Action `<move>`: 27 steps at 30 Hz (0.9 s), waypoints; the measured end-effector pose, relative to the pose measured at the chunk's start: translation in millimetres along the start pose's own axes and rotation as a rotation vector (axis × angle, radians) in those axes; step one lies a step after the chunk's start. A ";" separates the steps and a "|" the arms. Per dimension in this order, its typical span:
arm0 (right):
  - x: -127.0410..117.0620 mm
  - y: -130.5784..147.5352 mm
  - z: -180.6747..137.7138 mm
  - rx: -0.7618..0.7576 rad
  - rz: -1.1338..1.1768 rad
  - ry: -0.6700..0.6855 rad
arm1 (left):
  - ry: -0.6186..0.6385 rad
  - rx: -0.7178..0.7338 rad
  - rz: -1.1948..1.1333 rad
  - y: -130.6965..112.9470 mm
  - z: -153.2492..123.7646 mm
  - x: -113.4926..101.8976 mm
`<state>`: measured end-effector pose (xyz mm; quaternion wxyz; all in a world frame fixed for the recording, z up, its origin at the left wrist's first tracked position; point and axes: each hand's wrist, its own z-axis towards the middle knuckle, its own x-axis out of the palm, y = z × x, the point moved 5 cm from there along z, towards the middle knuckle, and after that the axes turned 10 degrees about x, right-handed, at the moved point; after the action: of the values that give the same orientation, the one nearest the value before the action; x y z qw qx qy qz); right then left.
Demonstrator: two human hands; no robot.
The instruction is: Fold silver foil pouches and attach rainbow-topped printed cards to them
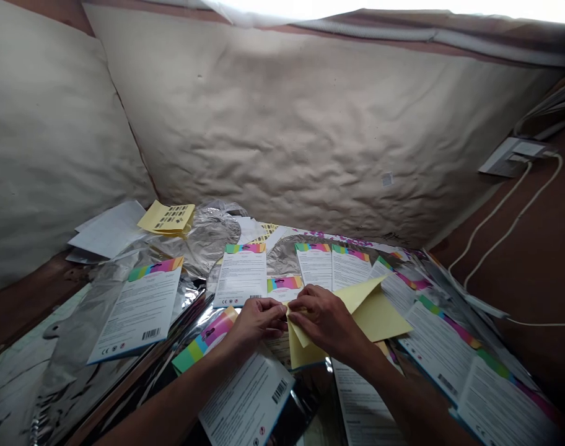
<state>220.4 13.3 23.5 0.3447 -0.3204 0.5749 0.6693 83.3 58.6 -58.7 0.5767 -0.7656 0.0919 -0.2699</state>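
Observation:
In the middle of the table, a pale yellow sheet point(382, 313) is bent over on itself, and my right hand point(322, 319) grips it near its left end. My left hand point(261, 319) meets it at that edge, thumb and fingers pinched together; whatever lies between these fingertips is too small to make out. Below my left forearm lies a white printed card packet point(248, 396) with a barcode and a rainbow-coloured top. Another white packet point(240, 275) rests just beyond my left hand. Partly under my right forearm is a further packet point(357, 396).
More packets lie at left point(140, 303) and right point(443, 344). Yellow sheets with black printed labels point(168, 217) sit at the back left, beside white papers point(110, 229) and crumpled clear plastic point(215, 232). A paper-covered wall point(282, 136) rises behind; a power strip point(515, 155) with white cables hangs right.

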 end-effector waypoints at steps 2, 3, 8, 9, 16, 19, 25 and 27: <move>0.9 1.7 -0.1 0.017 -0.015 0.004 | -0.008 -0.015 -0.001 -0.9 -1.0 0.1; 1.2 2.0 -0.2 0.030 -0.015 0.004 | -0.010 -0.018 0.001 -1.7 -1.6 0.4; -0.7 0.3 -2.6 0.105 0.018 0.006 | 0.006 -0.001 0.040 -5.1 -5.0 3.5; -1.6 0.5 -3.7 0.109 0.010 0.001 | 0.016 0.009 0.048 -5.4 -5.5 4.3; -0.3 6.8 -13.0 0.053 -0.147 0.001 | 0.071 -0.092 -0.004 3.1 -7.0 6.0; 2.1 6.7 -14.7 0.050 -0.204 -0.005 | 0.080 -0.105 0.009 2.9 -7.3 5.9; 0.8 3.5 -14.3 0.076 -0.246 -0.032 | 0.121 -0.069 0.051 -2.2 -9.5 8.7; 0.5 2.6 -14.1 0.081 -0.221 -0.022 | 0.107 -0.064 0.050 -1.5 -8.8 7.9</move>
<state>218.4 -0.9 22.7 0.4355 -0.3603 0.5587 0.6069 85.1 48.1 -53.2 0.5527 -0.7656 0.1501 -0.2930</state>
